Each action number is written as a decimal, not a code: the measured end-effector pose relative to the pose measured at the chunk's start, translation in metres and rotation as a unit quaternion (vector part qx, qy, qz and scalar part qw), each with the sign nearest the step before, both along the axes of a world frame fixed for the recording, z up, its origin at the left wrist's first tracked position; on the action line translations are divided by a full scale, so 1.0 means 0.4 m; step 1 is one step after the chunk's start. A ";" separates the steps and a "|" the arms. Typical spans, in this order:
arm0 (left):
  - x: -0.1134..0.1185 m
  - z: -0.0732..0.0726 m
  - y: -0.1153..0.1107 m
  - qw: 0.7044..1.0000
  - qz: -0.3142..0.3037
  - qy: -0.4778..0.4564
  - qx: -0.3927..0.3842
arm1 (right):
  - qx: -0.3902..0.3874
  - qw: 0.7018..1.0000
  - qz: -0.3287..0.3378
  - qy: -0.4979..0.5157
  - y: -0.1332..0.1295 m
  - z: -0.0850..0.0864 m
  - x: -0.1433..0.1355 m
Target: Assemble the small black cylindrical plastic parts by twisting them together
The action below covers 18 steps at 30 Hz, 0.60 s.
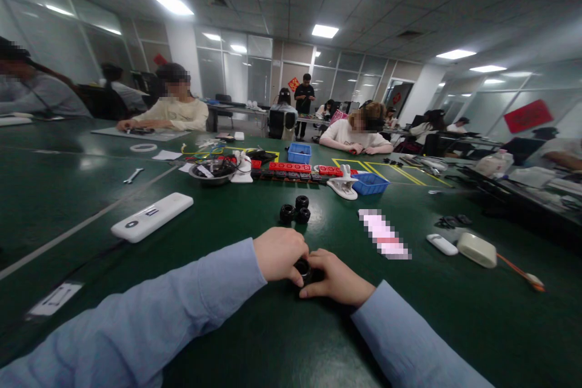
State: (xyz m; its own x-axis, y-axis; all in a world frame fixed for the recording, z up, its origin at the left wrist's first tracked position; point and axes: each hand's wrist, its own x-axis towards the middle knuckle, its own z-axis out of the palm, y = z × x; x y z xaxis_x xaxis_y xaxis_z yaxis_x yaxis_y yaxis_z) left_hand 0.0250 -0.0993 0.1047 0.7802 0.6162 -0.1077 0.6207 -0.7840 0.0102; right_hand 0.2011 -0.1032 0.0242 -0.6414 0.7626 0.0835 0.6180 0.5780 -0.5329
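Observation:
Between my two hands, low over the green table (254, 327), is a round black part (302, 268) with a ring-like opening. My left hand (280, 254) grips it from the left, fingers curled over its top and thumb at its near side. From the right, my right hand (339, 277) closes on the same part with thumb and fingers, covering much of it. Just beyond my hands stand three black round parts (302, 214) in a close cluster, like small wheels or knobs.
Farther back lie a red strip of blocks (295, 168), two white clamps, a metal bowl (211, 179) of cables and blue baskets (370, 183). A white device (152, 217) and wrench (133, 176) lie left; a pixelated pink object (384, 234) and beige case (476, 250) right. People sit beyond.

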 end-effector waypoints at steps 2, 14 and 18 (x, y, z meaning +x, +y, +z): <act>0.004 -0.001 -0.006 1.000 0.007 0.005 0.012 | 0.000 1.000 -0.003 -0.004 0.000 0.002 -0.001; 0.028 -0.007 -0.032 0.995 0.065 0.040 0.064 | -0.002 1.000 -0.010 0.004 -0.003 0.001 -0.006; 0.034 -0.015 -0.036 0.993 0.080 0.034 0.078 | 0.004 1.000 -0.009 -0.002 -0.001 -0.004 -0.004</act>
State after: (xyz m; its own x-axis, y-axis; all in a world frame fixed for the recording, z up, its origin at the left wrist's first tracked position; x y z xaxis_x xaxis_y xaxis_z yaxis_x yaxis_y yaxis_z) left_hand 0.0388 -0.1138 0.0987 0.6656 0.7446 -0.0508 0.7321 -0.6646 -0.1498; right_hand 0.1994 -0.1036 0.0224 -0.6274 0.7739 0.0867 0.6312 0.5706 -0.5253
